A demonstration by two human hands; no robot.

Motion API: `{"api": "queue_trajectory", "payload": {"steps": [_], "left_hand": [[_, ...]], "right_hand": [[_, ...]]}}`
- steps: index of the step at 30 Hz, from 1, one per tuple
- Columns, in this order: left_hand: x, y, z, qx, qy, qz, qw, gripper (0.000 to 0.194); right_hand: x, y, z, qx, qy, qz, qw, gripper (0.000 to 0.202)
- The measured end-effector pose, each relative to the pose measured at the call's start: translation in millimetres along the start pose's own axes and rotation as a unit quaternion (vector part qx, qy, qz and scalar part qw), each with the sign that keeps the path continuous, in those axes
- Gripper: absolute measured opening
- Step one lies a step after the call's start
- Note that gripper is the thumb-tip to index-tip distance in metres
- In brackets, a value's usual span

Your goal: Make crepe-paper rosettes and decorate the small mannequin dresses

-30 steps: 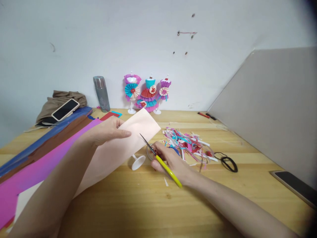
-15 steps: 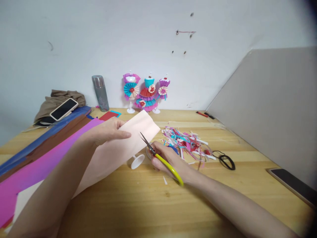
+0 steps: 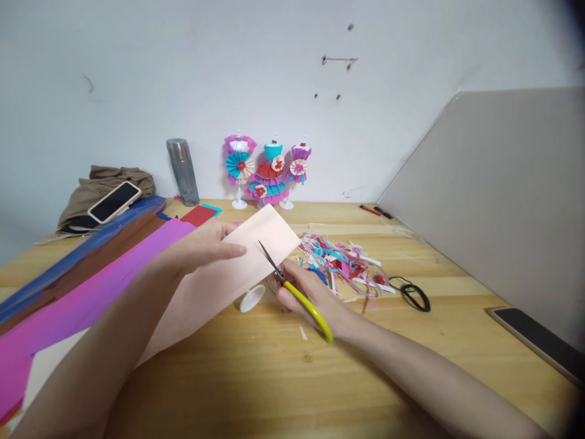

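Observation:
My left hand (image 3: 210, 247) grips a long sheet of pale pink paper (image 3: 219, 280), thumb on top and fingers behind it. In my right hand (image 3: 308, 292) is a pair of scissors (image 3: 306, 305) with yellow-green handles. Its dark blades point up and left and lie across the front of the paper near its right edge; whether they touch it I cannot tell. Partly covered by the paper, a white round base (image 3: 253, 299) shows below. A small white paper scrap (image 3: 303, 332) lies on the table under my right hand.
Behind my right hand is a heap of coloured paper strips (image 3: 338, 259), beside a black cord loop (image 3: 415, 297). Small paper-dressed stands (image 3: 273, 174) line the wall near a grey flask (image 3: 183, 174). Purple paper (image 3: 114, 286) stretches along the left; a phone (image 3: 534, 341) lies right.
The paper's free end has shifted slightly right and lies flatter. My left hand has moved a little right with it, while the scissors stay nearly in place. The whole view has drifted slightly.

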State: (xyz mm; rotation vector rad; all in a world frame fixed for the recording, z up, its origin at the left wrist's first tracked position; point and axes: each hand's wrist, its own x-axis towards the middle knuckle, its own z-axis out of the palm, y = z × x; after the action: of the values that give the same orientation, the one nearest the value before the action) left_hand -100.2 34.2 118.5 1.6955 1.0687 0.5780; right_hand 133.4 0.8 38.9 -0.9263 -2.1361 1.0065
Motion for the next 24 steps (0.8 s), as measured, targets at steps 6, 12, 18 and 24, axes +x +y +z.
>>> {"api": "queue_trajectory", "payload": {"steps": [6,12,18,24], "left_hand": [[3.5,-5.4,3.0,-0.024,-0.023,0.003,0.999,0.039],[2.2,-3.0,3.2,0.001,-0.002,0.001,1.0,0.033],[3.3,-5.5,3.5,0.035,-0.003,0.005,0.999,0.029],[3.9,-3.6,3.5,0.03,-0.006,0.005,1.0,0.03]], "right_hand": [[1.9,-8.7,-1.6,0.049,-0.015,-0.034,0.998,0.048],[1.1,-7.8,-1.9,0.01,-0.01,-0.025,1.0,0.054],[1.6,-8.0,-1.1,-0.024,0.001,-0.004,1.0,0.052],[0.9,-7.9,2.0,-0.026,0.015,0.027,0.999,0.047]]}}
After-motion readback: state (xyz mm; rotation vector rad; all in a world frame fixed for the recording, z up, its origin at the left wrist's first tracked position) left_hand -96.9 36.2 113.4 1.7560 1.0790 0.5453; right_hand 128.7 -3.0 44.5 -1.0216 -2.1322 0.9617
